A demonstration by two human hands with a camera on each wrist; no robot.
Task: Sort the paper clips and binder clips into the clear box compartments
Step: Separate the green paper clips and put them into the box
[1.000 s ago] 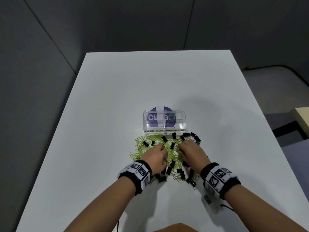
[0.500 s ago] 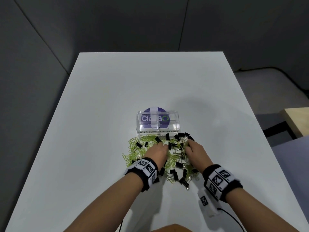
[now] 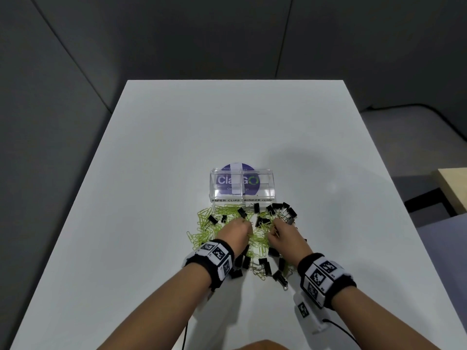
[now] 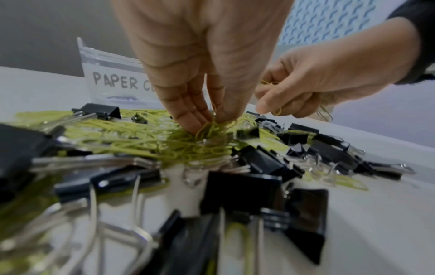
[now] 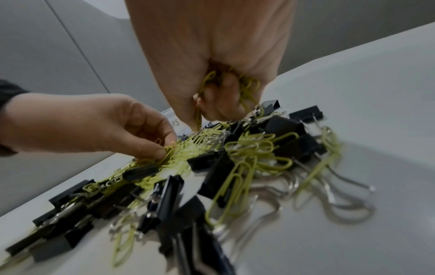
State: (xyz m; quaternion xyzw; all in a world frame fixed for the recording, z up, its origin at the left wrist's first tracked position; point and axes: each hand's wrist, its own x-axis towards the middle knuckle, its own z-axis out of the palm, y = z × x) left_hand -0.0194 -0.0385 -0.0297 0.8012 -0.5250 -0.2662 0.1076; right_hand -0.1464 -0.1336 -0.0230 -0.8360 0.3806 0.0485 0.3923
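Note:
A mixed pile of yellow-green paper clips [image 3: 204, 228] and black binder clips [image 3: 285, 210] lies on the white table just in front of the clear box [image 3: 241, 195], whose two compartments are labelled PAPER CLIPS and BINDER CLIPS. My left hand [image 3: 237, 229] reaches down into the pile and pinches a tuft of paper clips [image 4: 212, 126] between thumb and fingertips. My right hand [image 3: 280, 232] is curled around a bunch of paper clips [image 5: 237, 87] just above the pile. The box [image 4: 110, 81] stands right behind both hands.
The white table [image 3: 227, 127] stretches far beyond the box and to both sides. A wooden surface [image 3: 452, 188] stands off the table's right edge. A grey wall runs along the left and back.
Both hands have stayed in the pile, gathering paper clips. The right hand has closed round a bunch of them, and the head view has shifted slightly.

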